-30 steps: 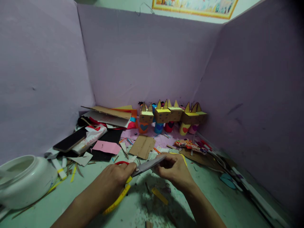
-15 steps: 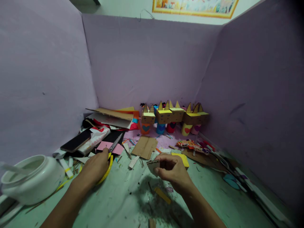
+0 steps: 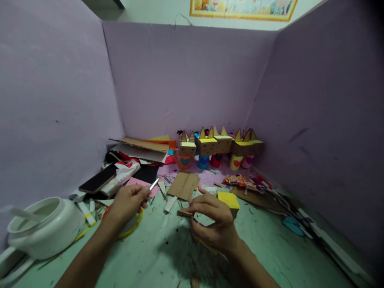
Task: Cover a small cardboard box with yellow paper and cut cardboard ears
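Note:
My left hand (image 3: 131, 202) is closed around a pair of scissors (image 3: 154, 184). The metal blade tip pokes out past my fingers, and a yellow handle loop shows below the hand. Between the thumb and fingers of my right hand (image 3: 213, 222) is a small piece of cardboard (image 3: 184, 213), seen nearly edge-on. Just behind that hand sits a yellow-topped cardboard box (image 3: 229, 202). A flat brown cardboard sheet (image 3: 183, 185) lies beyond both hands, with white paper scraps (image 3: 170, 204) near it.
Cardboard-headed figures with pointed horns (image 3: 207, 147) stand along the back. A white pot (image 3: 45, 228) is at the left, near a dark phone (image 3: 99, 179) and stacked cardboard (image 3: 141, 148). Pens and cables (image 3: 270, 188) lie right. Lilac walls (image 3: 186, 80) enclose three sides.
My left hand has shifted slightly right and turned the scissors, so less blade shows. My right hand has moved slightly left and tipped the cardboard piece flatter.

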Available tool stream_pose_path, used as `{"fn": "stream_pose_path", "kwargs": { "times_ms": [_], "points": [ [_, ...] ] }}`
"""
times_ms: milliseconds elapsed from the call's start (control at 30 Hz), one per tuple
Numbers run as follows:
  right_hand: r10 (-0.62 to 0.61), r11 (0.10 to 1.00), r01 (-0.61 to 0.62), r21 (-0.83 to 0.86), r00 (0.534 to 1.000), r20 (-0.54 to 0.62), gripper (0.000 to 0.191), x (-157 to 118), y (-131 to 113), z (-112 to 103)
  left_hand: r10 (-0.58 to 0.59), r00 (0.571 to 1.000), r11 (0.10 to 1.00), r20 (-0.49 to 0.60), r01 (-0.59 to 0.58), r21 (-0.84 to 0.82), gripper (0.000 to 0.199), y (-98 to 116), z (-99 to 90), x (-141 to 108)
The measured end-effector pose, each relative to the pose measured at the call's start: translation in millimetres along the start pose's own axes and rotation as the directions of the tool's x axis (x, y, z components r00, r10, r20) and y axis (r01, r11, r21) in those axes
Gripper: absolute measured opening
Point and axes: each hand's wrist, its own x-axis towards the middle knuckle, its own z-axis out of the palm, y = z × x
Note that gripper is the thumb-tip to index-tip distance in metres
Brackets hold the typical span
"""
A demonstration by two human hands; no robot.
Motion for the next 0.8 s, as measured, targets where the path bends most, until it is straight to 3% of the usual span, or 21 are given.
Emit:
{"fn": "stream_pose_path", "kwargs": {
  "times_ms": [33, 67, 133, 200, 367, 433, 500, 533, 567, 600, 633, 667, 700, 733, 800],
  "points": [
    [-0.086, 0.994, 0.087, -0.065, 0.996, 0.011, 0.018, -1, 0, 2, -0.022, 0.987, 0.975, 0.160, 0.056, -0.214, 0.033, 6, 8.8, -8],
    [-0.155, 0.980, 0.157, -0.125, 0.988, 0.026, 0.017, -2, 0, 4, -0.045, 0.945, 0.924, 0.325, 0.162, -0.346, 0.035, 10, 18.1, -16],
    [-0.230, 0.948, 0.235, -0.217, 0.972, 0.048, 0.017, -4, 1, 9, -0.085, 0.885, 0.809, 0.458, 0.329, -0.487, 0.030, 15, 35.5, -30],
    [-0.259, 0.927, 0.268, -0.264, 0.963, 0.068, 0.017, -4, 0, 11, -0.090, 0.870, 0.749, 0.485, 0.380, -0.543, 0.022, 15, 48.0, -38],
    [-0.267, 0.929, 0.272, -0.252, 0.962, 0.053, 0.022, -6, 1, 13, -0.046, 0.897, 0.709, 0.439, 0.339, -0.618, 0.008, 12, 57.3, -39],
    [-0.176, 0.966, 0.169, -0.196, 0.984, -0.021, 0.031, -8, 1, 12, -0.032, 0.918, 0.717, 0.396, 0.297, -0.631, 0.008, 10, 57.4, -36],
    [0.081, 0.995, -0.088, -0.039, 0.985, -0.152, 0.038, -10, 2, 12, -0.025, 0.939, 0.747, 0.342, 0.245, -0.618, 0.011, 10, 57.8, -34],
    [0.275, 0.960, -0.260, 0.102, 0.944, -0.183, 0.038, -10, 2, 12, -0.015, 0.950, 0.767, 0.312, 0.211, -0.606, 0.012, 9, 58.1, -34],
    [0.479, 0.862, -0.430, 0.269, 0.864, -0.153, 0.036, -10, 1, 11, 0.003, 0.958, 0.790, 0.287, 0.174, -0.588, 0.013, 9, 58.6, -35],
    [0.648, 0.706, -0.569, 0.421, 0.759, -0.061, 0.033, -9, 0, 12, 0.033, 0.963, 0.816, 0.269, 0.129, -0.564, 0.013, 9, 59.2, -36],
    [0.749, 0.533, -0.662, 0.526, 0.659, 0.071, 0.030, -8, -1, 12, 0.068, 0.964, 0.842, 0.258, 0.084, -0.533, 0.013, 10, 59.8, -37],
    [0.782, 0.389, -0.718, 0.577, 0.589, 0.205, 0.027, -7, -2, 12, 0.100, 0.963, 0.867, 0.251, 0.039, -0.497, 0.013, 11, 60.3, -39],
    [0.775, 0.302, -0.746, 0.594, 0.555, 0.302, 0.024, -6, -3, 12, 0.129, 0.961, 0.886, 0.246, 0.000, -0.464, 0.012, 12, 61.0, -40],
    [0.759, 0.268, -0.757, 0.596, 0.547, 0.353, 0.019, -4, -4, 13, 0.153, 0.959, 0.898, 0.237, -0.035, -0.438, 0.012, 13, 61.6, -42],
    [0.738, 0.291, -0.755, 0.587, 0.568, 0.365, 0.009, -2, -6, 13, 0.190, 0.959, 0.907, 0.209, -0.090, -0.412, 0.012, 16, 63.1, -46]
  ]
}}
